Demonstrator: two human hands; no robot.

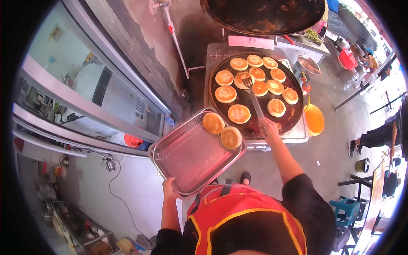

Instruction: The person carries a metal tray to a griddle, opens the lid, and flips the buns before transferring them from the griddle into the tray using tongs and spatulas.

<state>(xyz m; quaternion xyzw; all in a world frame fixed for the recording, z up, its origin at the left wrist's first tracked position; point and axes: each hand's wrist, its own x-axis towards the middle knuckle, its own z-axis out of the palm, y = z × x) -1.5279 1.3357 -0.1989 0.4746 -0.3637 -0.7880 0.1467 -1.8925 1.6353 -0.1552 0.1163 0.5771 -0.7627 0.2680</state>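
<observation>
My left hand (168, 185) grips the near left rim of a rectangular metal tray (182, 151), tilted in front of my apron. Two browned flatbreads (213, 123) lie at the tray's far right end. My right hand (268, 128) is closed round long metal tongs (256, 104), which reach out over the griddle. Their slotted tip rests on or just above one round flatbread (242, 80); whether it is pinched I cannot tell. Several more golden flatbreads (239, 114) lie spread over the round, dark griddle (256, 132).
The griddle's large dark lid (263, 17) stands raised behind it. A metal bowl (308, 64) and a yellow bucket (314, 120) are to the right. Sliding windows (97, 91) run along the left. Stools (346, 210), a table and other people are at far right.
</observation>
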